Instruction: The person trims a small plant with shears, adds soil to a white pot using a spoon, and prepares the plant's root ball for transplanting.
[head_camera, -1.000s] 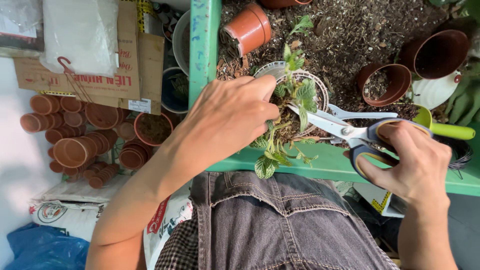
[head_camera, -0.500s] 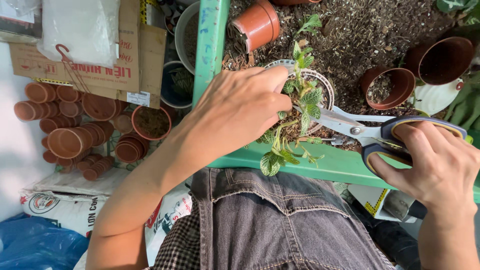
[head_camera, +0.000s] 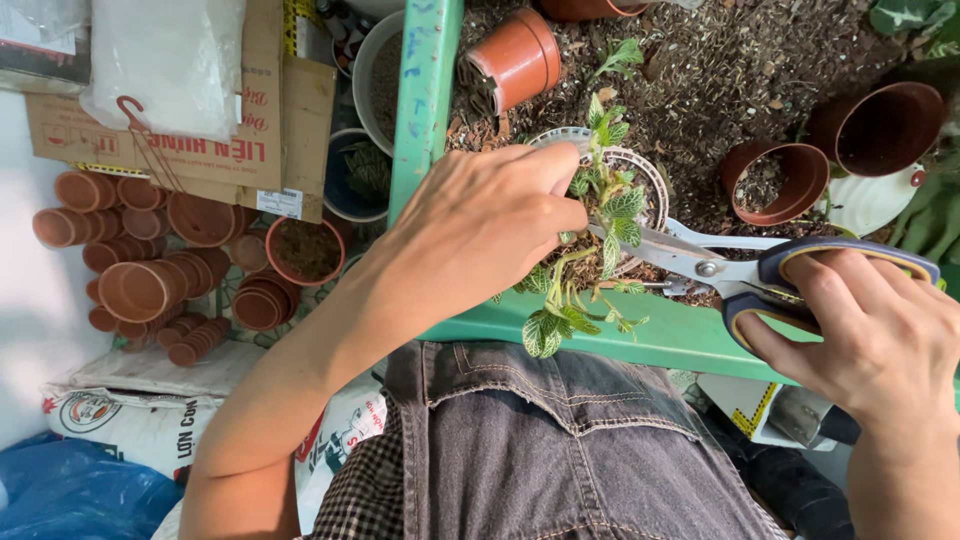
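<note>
My left hand (head_camera: 480, 235) grips a small plant with green, white-veined leaves (head_camera: 600, 215) that grows in a white plastic pot (head_camera: 645, 170) on the soil bench. Several stems trail over the green bench edge (head_camera: 690, 340). My right hand (head_camera: 870, 335) holds scissors with blue and yellow handles (head_camera: 740, 265). Their metal blades point left into the plant's stems, close to my left fingers.
Terracotta pots lie on the soil: one on its side (head_camera: 510, 60), two at right (head_camera: 775, 180) (head_camera: 880, 125). Stacks of small terracotta pots (head_camera: 150, 265) sit on the floor at left beside a cardboard box (head_camera: 240, 140), sacks and a blue bag (head_camera: 70, 495).
My right hand has pushed the scissors left, deeper into the plant. My left hand has kept its hold on the plant. The view has shifted slightly.
</note>
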